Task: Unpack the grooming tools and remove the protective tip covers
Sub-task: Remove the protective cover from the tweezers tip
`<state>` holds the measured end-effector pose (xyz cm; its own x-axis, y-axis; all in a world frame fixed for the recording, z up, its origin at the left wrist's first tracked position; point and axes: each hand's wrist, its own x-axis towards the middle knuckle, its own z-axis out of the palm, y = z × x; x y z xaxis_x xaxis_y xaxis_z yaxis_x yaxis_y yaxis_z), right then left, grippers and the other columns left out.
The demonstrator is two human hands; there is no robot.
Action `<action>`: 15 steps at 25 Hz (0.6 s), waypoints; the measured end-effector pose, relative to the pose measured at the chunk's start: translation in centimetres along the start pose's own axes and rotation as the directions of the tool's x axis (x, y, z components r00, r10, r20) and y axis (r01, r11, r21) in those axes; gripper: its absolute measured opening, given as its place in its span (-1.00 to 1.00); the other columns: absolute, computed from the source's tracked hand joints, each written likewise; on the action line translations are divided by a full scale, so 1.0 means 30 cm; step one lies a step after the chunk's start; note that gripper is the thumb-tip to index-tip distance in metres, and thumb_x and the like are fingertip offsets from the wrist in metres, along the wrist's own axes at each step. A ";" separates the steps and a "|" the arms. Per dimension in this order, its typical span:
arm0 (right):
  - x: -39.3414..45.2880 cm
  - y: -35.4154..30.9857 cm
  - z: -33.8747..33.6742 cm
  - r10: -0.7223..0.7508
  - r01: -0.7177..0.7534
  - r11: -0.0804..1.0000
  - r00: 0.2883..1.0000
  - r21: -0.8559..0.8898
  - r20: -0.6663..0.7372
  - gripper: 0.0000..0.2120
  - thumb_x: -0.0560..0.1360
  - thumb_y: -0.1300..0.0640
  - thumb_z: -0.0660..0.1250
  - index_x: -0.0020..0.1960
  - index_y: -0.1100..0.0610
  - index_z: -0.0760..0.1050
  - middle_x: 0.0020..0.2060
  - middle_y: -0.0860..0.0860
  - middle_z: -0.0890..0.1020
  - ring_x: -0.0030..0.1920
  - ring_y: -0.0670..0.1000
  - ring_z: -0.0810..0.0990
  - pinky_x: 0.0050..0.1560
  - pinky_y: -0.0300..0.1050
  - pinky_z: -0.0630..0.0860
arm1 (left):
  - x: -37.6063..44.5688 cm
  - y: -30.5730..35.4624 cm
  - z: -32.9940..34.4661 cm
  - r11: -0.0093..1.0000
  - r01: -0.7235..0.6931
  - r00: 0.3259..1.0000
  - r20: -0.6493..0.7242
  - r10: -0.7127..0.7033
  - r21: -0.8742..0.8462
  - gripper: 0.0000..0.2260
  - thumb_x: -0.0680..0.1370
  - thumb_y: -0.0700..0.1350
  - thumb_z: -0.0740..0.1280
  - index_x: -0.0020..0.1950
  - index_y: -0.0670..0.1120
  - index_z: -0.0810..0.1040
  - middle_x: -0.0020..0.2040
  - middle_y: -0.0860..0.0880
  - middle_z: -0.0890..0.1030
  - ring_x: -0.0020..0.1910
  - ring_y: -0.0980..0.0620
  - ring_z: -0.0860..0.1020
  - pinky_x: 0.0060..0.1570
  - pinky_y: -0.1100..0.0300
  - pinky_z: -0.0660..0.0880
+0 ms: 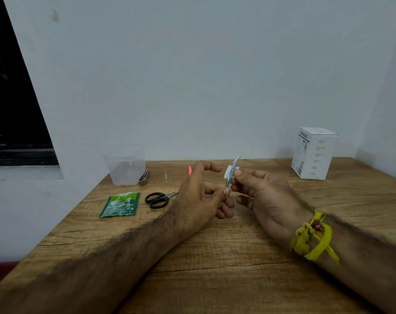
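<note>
While both hands (219,193) pinch curved tweezers (230,175), scissors (157,199) aside

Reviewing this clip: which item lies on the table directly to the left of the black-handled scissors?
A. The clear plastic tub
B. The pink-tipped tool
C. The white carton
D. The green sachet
D. The green sachet lies flat on the table just left of the black-handled scissors; the clear plastic tub stands farther back near the wall.
</note>
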<state>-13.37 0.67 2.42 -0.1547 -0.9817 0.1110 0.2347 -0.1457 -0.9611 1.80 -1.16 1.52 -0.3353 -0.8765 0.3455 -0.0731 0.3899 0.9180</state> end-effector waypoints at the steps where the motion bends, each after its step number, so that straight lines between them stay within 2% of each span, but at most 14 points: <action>1: -0.001 0.001 -0.001 -0.005 0.005 1.000 1.000 -0.004 0.005 -0.93 0.52 0.20 0.41 -0.07 0.19 0.66 -0.30 0.03 0.66 -0.29 -0.08 0.60 -0.34 -0.19 0.49 | 0.000 0.003 0.001 1.000 0.004 1.000 0.005 -0.004 0.004 -0.69 0.62 -0.33 0.31 0.25 -0.06 0.32 -0.30 -0.13 0.69 -0.37 -0.12 0.67 -0.33 0.12 0.63; 4: -0.010 0.002 0.006 -0.032 0.033 0.998 0.999 -0.045 0.024 -0.90 0.53 0.22 0.40 -0.03 0.23 0.66 -0.30 0.04 0.64 -0.27 -0.06 0.58 -0.32 -0.16 0.49 | -0.008 0.011 0.003 1.000 0.006 1.000 0.001 -0.006 0.017 -0.68 0.62 -0.33 0.32 0.27 -0.06 0.32 -0.29 -0.14 0.68 -0.35 -0.13 0.67 -0.30 0.08 0.63; 9: 0.002 -0.009 0.007 -0.021 0.021 1.000 1.000 -0.013 -0.012 -0.90 0.52 0.20 0.41 -0.01 0.22 0.66 -0.30 0.03 0.64 -0.28 -0.07 0.58 -0.29 -0.16 0.47 | -0.003 0.007 0.002 1.000 0.009 1.000 0.010 -0.009 0.024 -0.69 0.63 -0.32 0.31 0.28 -0.07 0.31 -0.28 -0.15 0.68 -0.34 -0.17 0.67 -0.27 0.03 0.62; 15: 0.007 -0.034 -0.002 -0.025 0.025 0.998 1.000 0.061 -0.011 -0.94 0.52 0.21 0.40 -0.09 0.18 0.65 -0.30 0.04 0.63 -0.27 -0.07 0.58 -0.31 -0.19 0.48 | -0.002 0.004 0.006 1.000 0.010 1.000 0.020 -0.010 0.028 -0.68 0.62 -0.34 0.30 0.26 -0.05 0.32 -0.26 -0.17 0.68 -0.36 -0.15 0.66 -0.32 0.10 0.61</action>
<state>-13.72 0.62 3.42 -0.1710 -0.9764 0.1320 0.2887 -0.1777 -0.9408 1.65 -1.00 1.58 -0.3534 -0.8746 0.3321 -0.1025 0.3890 0.9155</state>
